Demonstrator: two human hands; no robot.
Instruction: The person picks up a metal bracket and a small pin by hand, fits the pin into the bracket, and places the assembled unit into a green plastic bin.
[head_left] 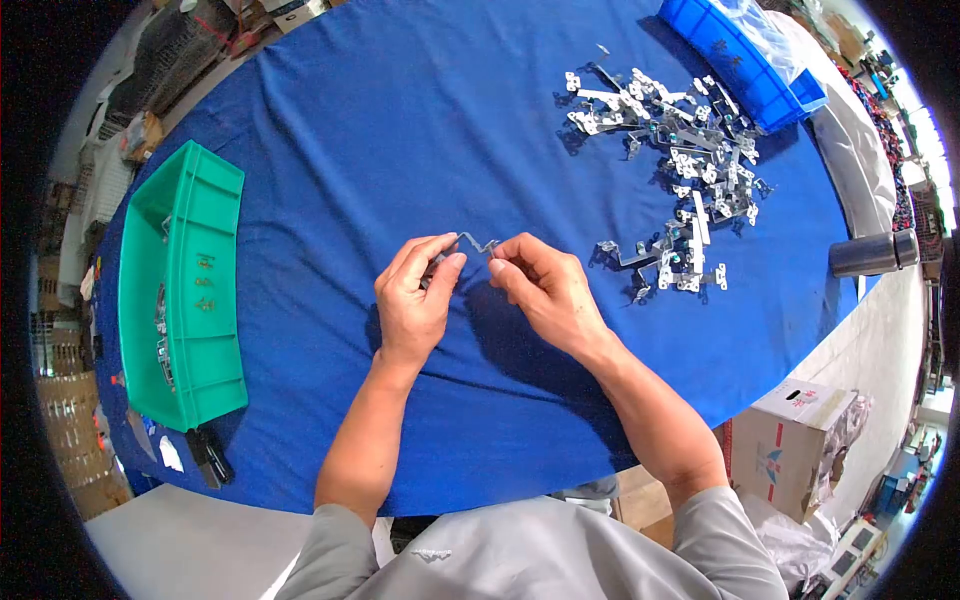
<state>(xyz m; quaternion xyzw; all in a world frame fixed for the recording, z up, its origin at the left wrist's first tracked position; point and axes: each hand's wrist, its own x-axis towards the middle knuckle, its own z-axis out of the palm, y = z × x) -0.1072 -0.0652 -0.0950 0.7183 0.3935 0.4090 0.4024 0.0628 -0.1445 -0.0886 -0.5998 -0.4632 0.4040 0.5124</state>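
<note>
Between my two hands, just above the blue cloth, is a small bent metal bracket point(472, 241). My left hand point(412, 300) pinches its left end between thumb and fingers; a darker bit of metal shows under those fingers, partly hidden. The bracket's right end sits in the pinch of my right hand point(548, 290). A spread-out pile of similar metal brackets point(690, 160) lies to the right and farther back. Left of my hands stands a green plastic bin point(215, 330) with some metal pieces inside.
The blue cloth point(370, 130) covers the table. At the back right is a blue plastic crate point(735, 60) with clear plastic wrap. A dark cylindrical flask point(872, 254) lies at the right edge. Below it stands a cardboard box point(780, 445). A black object point(208, 458) is near the green bin.
</note>
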